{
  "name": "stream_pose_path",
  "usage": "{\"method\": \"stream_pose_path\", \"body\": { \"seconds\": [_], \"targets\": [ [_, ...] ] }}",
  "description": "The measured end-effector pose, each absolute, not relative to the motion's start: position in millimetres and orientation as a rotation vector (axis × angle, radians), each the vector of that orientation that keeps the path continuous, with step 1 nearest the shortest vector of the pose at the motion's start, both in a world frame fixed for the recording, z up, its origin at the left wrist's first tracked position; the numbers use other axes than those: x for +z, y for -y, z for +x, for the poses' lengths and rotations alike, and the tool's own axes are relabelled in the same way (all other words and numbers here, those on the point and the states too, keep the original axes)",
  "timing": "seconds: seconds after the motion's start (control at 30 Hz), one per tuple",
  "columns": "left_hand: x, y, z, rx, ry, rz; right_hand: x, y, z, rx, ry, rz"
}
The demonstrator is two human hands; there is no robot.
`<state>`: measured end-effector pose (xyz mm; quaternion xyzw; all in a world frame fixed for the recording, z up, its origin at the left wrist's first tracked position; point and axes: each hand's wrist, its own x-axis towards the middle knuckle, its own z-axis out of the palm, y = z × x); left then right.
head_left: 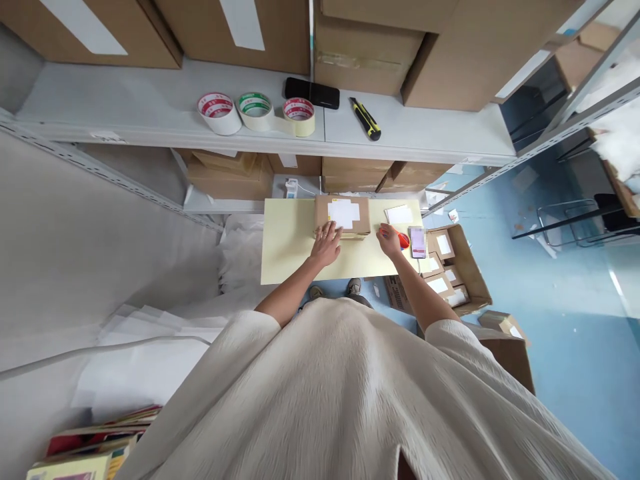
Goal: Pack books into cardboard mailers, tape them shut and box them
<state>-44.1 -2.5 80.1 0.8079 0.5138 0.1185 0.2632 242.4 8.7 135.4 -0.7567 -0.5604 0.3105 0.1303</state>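
Note:
A closed brown cardboard box (323,208) lies on the pale yellow tabletop (285,247), with white labels (344,213) on its top. My left hand (327,244) rests on the box's near edge, fingers stretched out and apart. To the right of the box, my right hand (389,241) is closed, with a red and blue object (404,240) showing beside it and a bit of orange at its fingertips. The hand partly hides this object, so its kind is unclear. Close by on the right lies a phone (417,242). White paper slips (399,214) lie behind the right hand.
Above the table, a grey shelf (165,100) holds tape rolls (256,112), a black object (311,93), a yellow-black utility knife (365,119) and large cartons (370,53). An open carton (470,267) of small boxes stands at the right. White packing material (240,253) lies left.

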Motion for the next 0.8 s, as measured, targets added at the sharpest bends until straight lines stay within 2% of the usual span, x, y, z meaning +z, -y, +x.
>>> {"method": "stream_pose_path", "body": {
  "seconds": [0.3,0.47,0.8],
  "targets": [
    [87.3,-0.7,-14.8,0.379,-1.621,2.062,129.2,10.9,315.1,0.801,1.774,-2.598],
    [92.8,-19.6,12.3,0.286,-1.545,2.14,115.3,3.8,323.1,0.796,1.87,-2.677],
    [83.2,-12.1,22.5,0.115,-1.659,2.078,85.7,1.3,349.4,0.852,1.984,-2.467]
  ]
}}
